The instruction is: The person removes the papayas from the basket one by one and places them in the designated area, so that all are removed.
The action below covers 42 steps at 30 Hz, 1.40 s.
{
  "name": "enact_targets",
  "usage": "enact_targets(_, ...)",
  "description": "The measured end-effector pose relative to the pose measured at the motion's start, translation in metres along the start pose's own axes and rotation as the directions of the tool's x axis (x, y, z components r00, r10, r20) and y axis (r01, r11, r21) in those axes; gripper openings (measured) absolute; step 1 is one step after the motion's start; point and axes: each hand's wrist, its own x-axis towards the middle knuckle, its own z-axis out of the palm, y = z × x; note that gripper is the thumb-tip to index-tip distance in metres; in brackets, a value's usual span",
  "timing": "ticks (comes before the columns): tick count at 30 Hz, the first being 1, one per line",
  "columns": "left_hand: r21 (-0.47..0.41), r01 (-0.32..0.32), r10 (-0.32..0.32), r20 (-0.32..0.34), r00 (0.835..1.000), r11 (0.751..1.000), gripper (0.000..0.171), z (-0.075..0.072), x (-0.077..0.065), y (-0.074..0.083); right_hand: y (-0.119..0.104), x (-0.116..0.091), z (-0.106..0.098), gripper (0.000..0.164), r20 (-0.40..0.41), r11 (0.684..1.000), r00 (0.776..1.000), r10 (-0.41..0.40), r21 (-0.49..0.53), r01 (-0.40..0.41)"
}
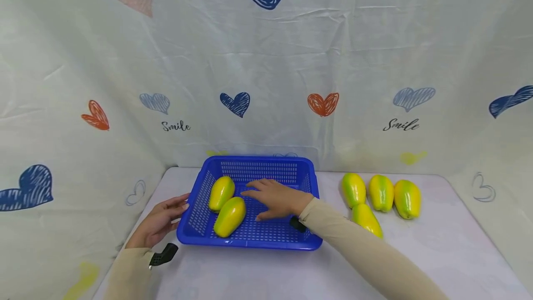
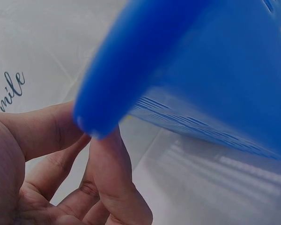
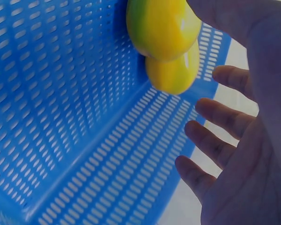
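A blue plastic basket (image 1: 250,243) with slotted walls stands on the table, and two yellow-green papayas lie in its left half: a rear papaya (image 1: 222,192) and a front papaya (image 1: 230,217). At the basket's left side, my left hand (image 1: 160,220) pinches the rim (image 2: 117,70) between thumb and fingers. My right hand (image 1: 280,199) hovers inside the basket, right of the papayas, with fingers spread and nothing held. In the right wrist view its fingers (image 3: 220,117) are apart from the papaya (image 3: 164,28) and from the slotted basket floor (image 3: 51,93).
Right of the basket, several more papayas (image 1: 381,193) lie grouped on the white table (image 1: 441,244). My right forearm (image 1: 358,240) crosses the basket's right rim and partly covers the nearest of them. A white curtain (image 1: 283,68) printed with hearts hangs behind the table.
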Motion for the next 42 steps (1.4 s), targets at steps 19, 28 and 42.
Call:
enact_targets(19, -0.005, -0.001, 0.001, -0.004, 1.0, 1.0, 0.064, 0.006, 0.0, 0.003, -0.019, 0.032, 0.016, 0.074, 0.073, 0.992, 0.995, -0.062, -0.109, 0.07)
enact_targets(28, -0.018, 0.006, -0.006, -0.001, 1.0, 1.0, 0.064, 0.004, -0.001, 0.003, -0.018, 0.029, 0.016, 0.075, 0.051, 0.991, 0.998, -0.048, -0.122, 0.054)
enact_targets(42, -0.015, 0.006, -0.006, -0.015, 1.0, 1.0, 0.064, 0.003, -0.002, 0.002, -0.025, 0.032, 0.017, 0.073, 0.065, 0.978, 0.993, -0.098, -0.178, 0.108)
